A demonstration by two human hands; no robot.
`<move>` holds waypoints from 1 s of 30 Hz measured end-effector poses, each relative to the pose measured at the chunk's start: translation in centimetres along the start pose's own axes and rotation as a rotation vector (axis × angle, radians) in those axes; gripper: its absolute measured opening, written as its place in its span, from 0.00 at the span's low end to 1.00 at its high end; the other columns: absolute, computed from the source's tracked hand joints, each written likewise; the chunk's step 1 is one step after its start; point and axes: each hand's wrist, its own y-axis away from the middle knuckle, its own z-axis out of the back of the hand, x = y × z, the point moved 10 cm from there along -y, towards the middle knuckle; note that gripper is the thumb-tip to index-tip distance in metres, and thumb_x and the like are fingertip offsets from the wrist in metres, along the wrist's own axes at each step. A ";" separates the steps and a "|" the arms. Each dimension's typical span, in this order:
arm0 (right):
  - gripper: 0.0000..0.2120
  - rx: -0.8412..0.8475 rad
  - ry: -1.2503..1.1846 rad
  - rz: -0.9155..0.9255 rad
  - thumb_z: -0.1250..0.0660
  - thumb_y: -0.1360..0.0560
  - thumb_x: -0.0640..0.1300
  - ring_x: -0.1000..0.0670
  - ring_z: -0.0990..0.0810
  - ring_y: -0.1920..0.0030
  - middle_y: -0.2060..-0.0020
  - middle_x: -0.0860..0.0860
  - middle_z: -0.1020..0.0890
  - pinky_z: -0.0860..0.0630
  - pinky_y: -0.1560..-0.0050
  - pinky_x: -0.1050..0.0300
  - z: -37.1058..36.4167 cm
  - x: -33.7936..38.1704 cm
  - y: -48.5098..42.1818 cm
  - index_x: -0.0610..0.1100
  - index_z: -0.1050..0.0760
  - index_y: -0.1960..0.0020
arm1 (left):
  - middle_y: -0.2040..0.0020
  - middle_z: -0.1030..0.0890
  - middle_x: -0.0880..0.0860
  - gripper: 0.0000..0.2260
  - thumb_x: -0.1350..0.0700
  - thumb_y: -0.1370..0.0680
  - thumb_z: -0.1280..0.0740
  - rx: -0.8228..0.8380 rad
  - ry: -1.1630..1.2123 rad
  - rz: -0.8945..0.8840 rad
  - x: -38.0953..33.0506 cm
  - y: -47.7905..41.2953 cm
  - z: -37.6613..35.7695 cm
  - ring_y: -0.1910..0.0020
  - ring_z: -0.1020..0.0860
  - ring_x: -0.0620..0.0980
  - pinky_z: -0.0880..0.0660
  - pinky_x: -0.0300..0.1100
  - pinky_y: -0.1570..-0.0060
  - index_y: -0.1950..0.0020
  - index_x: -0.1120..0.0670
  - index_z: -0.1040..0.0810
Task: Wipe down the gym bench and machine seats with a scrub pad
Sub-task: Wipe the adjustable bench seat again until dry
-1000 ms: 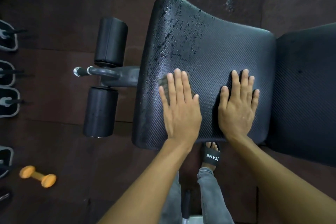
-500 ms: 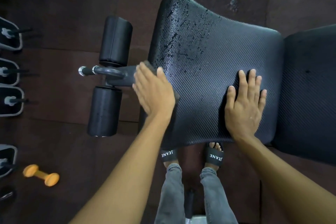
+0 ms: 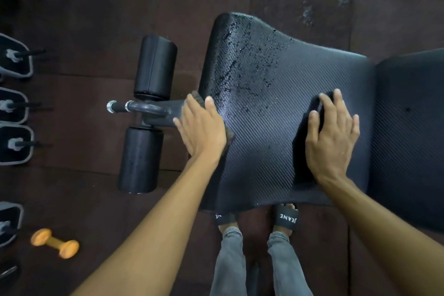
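Note:
The black textured bench seat [image 3: 271, 142] fills the middle of the view, with wet droplets over its far left part. My left hand [image 3: 203, 127] presses a dark scrub pad [image 3: 197, 99] against the seat's left edge; only the pad's corners show beyond my fingers and under my palm. My right hand [image 3: 332, 137] lies flat on the seat's right side, fingers spread, holding nothing. The black back pad [image 3: 408, 132] joins the seat on the right.
Two black foam leg rollers [image 3: 155, 67] [image 3: 140, 160] on a metal bar [image 3: 134, 107] stick out left of the seat. An orange dumbbell [image 3: 54, 243] lies on the dark rubber floor at lower left. Grey machine parts [image 3: 14, 103] line the left edge. My sandalled feet [image 3: 286, 220] stand under the seat's near edge.
My left hand slid the pad from the middle of the seat to its left edge. My right hand stayed flat on the right side.

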 end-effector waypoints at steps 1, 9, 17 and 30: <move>0.21 0.000 0.006 0.011 0.47 0.16 0.51 0.51 0.43 0.22 0.21 0.51 0.41 0.55 0.22 0.46 -0.2 0.4 -1.1 0.49 0.37 0.25 | 0.23 0.36 0.56 0.26 0.45 0.16 0.51 0.008 0.010 -0.014 -0.9 -0.9 -0.1 0.24 0.39 0.54 0.48 0.52 0.24 0.22 0.58 0.42; 0.24 0.037 0.104 -0.018 0.53 0.16 0.53 0.53 0.53 0.20 0.20 0.53 0.49 0.57 0.21 0.44 -2.0 1.0 -4.0 0.51 0.47 0.20 | 0.22 0.39 0.57 0.27 0.45 0.16 0.51 0.031 0.010 -0.117 -6.7 -6.1 -0.6 0.24 0.40 0.55 0.45 0.48 0.26 0.22 0.59 0.45; 0.25 0.023 0.132 -0.040 0.51 0.17 0.53 0.52 0.51 0.20 0.20 0.53 0.48 0.54 0.22 0.44 -2.1 0.8 -4.1 0.51 0.46 0.21 | 0.19 0.54 0.57 0.29 0.45 0.16 0.53 0.007 -0.177 -0.345 -14.7 -10.1 -2.0 0.20 0.54 0.54 0.55 0.51 0.22 0.20 0.60 0.56; 0.24 0.026 0.148 -0.029 0.52 0.17 0.52 0.52 0.49 0.20 0.20 0.53 0.46 0.52 0.22 0.44 -2.1 0.8 -4.0 0.51 0.45 0.21 | 0.19 0.48 0.54 0.25 0.49 0.16 0.54 0.048 -0.475 -0.960 -21.3 -2.1 -7.9 0.20 0.53 0.52 0.55 0.54 0.22 0.20 0.57 0.49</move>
